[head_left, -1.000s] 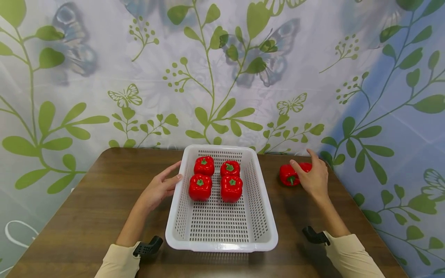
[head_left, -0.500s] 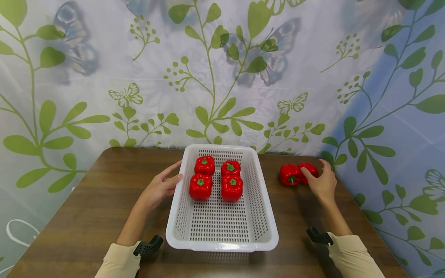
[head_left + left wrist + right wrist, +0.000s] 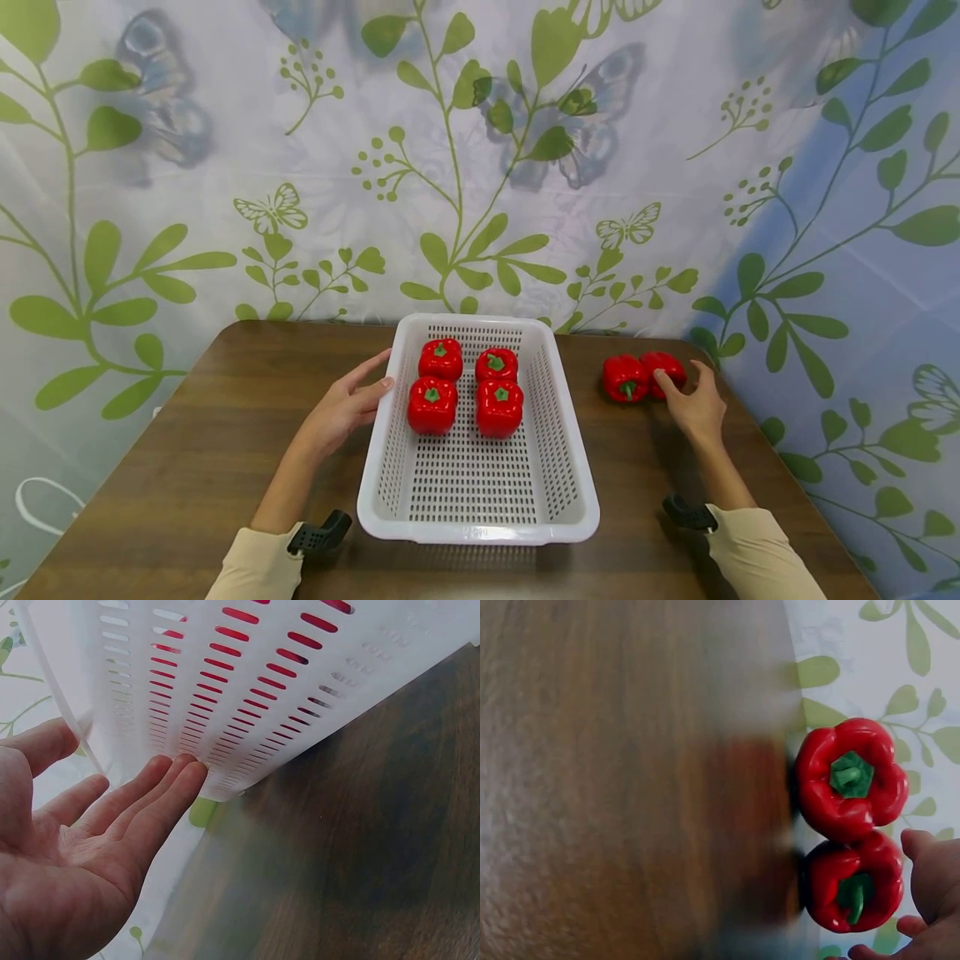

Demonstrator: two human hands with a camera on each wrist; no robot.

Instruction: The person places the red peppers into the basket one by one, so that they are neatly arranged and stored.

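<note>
Red shows plainly: my right hand (image 3: 699, 410) has shifted outward, thumb and fingers apart, leaving the 2 peppers (image 3: 622, 375) on the table (image 3: 225, 433) apparently ungripped, right of the basket (image 3: 480, 533), which my left hand (image 3: 339, 412) touches, fingers extended.

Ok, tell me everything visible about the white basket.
The white basket looks plastic: rectangular, rounded corners, smooth rim, slotted walls and floor. It sits open side up on the brown table, long sides running front to back, with four red peppers toward its far end. The left hand touches its left side.
</note>
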